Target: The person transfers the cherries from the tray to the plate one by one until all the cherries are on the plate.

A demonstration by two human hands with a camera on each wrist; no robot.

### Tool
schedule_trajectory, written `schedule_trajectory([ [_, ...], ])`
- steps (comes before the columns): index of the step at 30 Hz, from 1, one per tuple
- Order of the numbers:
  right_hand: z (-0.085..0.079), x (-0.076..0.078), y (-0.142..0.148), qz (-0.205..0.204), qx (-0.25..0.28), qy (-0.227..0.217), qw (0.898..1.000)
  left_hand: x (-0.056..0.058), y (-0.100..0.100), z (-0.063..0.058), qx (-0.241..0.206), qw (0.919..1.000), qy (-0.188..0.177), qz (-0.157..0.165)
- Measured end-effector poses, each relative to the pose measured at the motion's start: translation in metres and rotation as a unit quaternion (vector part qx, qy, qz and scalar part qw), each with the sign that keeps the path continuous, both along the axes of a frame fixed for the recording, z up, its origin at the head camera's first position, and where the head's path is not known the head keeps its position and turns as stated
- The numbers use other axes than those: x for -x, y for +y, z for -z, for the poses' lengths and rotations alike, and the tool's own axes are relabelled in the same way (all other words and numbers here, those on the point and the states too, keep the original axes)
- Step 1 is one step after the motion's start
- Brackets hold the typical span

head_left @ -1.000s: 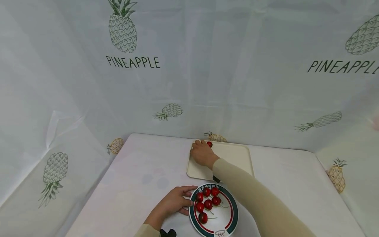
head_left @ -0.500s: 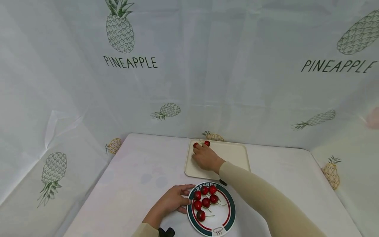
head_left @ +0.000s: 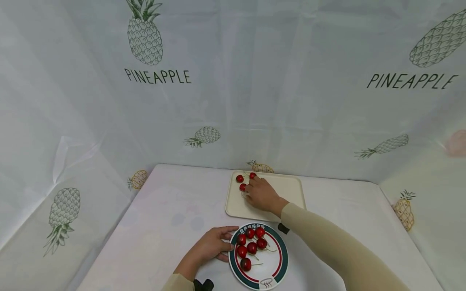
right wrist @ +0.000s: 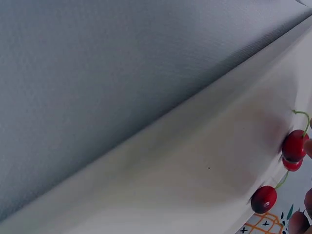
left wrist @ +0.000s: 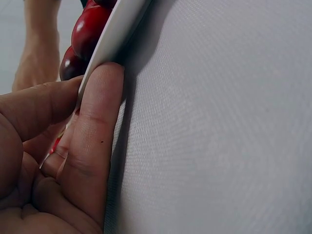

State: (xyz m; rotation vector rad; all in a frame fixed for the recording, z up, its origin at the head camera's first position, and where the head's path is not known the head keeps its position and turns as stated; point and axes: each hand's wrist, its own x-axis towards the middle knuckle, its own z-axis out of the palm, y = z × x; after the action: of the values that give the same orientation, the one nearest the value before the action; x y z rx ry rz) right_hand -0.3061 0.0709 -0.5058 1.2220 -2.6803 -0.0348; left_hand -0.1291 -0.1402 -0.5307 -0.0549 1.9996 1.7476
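My left hand [head_left: 212,244] grips the left rim of a white plate [head_left: 284,258] with a green band. In the left wrist view thumb and finger pinch that plate's rim [left wrist: 117,41]. Several red cherries [head_left: 246,264], with stems, lie on the plate's left half. Beyond it, my right hand [head_left: 263,195] is over a cream tray [head_left: 287,190], fingers spread apart. Three cherries sit near the tray's far left: one at left [head_left: 239,178], another behind the fingertips [head_left: 253,176], a third beside them [head_left: 243,187]. In the right wrist view a fingertip meets the nearest cherry [right wrist: 294,145].
A table [head_left: 160,210] with a pale cover carries both plate and tray. Behind it hangs a white cloth [head_left: 276,101] printed with pineapples. The tray's far edge lies close to the cloth. A low raised rim [right wrist: 146,146] runs along the tray.
My right hand has moved right and slightly nearer across the tray, uncovering two more cherries at its left. The left hand stays at the plate. The head view has shifted slightly.
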Motion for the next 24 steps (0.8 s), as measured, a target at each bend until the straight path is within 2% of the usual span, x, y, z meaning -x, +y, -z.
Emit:
schedule_trajectory([
  [8, 0.004, 0.000, -0.006, -0.005, -0.008, -0.018, 1.000, 0.000, 0.000, 0.000, 0.008, 0.9999, -0.005, -0.004],
  [16, 0.011, 0.002, -0.012, -0.018, -0.033, 0.013, 0.999, 0.001, 0.002, 0.001, 0.016, 0.9998, -0.008, -0.008],
  [20, 0.010, 0.001, -0.011, -0.018, -0.022, 0.012, 1.000, 0.001, 0.002, 0.001, 0.017, 0.9998, -0.007, -0.007],
  [24, 0.008, 0.001, -0.009, -0.030, -0.010, 0.042, 0.999, 0.001, 0.000, 0.001, 0.017, 0.9998, -0.005, -0.005],
])
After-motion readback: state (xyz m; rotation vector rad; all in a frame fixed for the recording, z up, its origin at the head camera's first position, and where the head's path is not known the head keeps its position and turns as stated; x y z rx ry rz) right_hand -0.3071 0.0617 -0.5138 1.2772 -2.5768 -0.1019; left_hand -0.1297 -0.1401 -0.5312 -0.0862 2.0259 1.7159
